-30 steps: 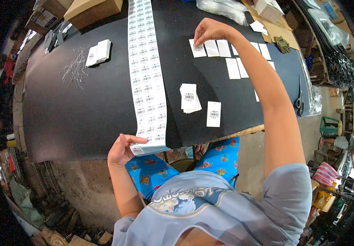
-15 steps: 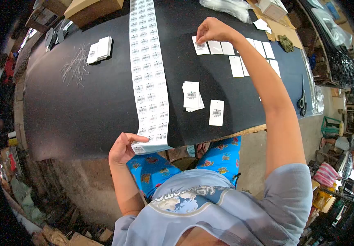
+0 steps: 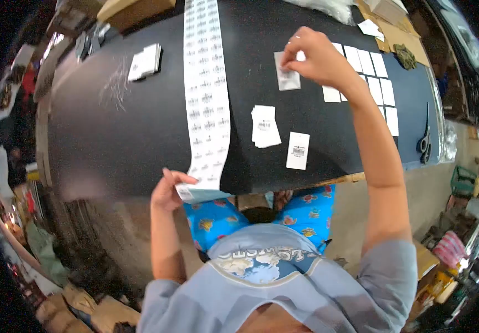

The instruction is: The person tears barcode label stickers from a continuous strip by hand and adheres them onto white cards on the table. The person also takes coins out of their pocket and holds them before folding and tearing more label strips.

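Note:
My left hand (image 3: pixel 168 190) pinches the near end of a long strip of barcode stickers (image 3: pixel 207 100), whose bluish underside curls up at the table's front edge. Toward the back, my right hand (image 3: pixel 312 60) is closed, thumb and fingertips together on a white tag (image 3: pixel 288 73). That tag bears a printed sticker and looks blurred. A small pile of stickered tags (image 3: pixel 265 126) lies nearer to me, with a single stickered tag (image 3: pixel 297 151) to its right. Rows of blank white tags (image 3: pixel 366 62) lie right of my right hand, partly hidden by my forearm.
Black-handled scissors (image 3: pixel 425 145) lie at the table's right edge. On the left are a stack of tags (image 3: pixel 145 62) and thin plastic fasteners (image 3: pixel 116 86). A cardboard box (image 3: pixel 131 12), a plastic bag (image 3: pixel 328 10) and a crumpled green cloth (image 3: pixel 405 56) lie along the back.
My right hand has drawn the stickered tag slightly toward me, away from the row of blank tags. My left hand still holds the strip's end. The view has shifted a little.

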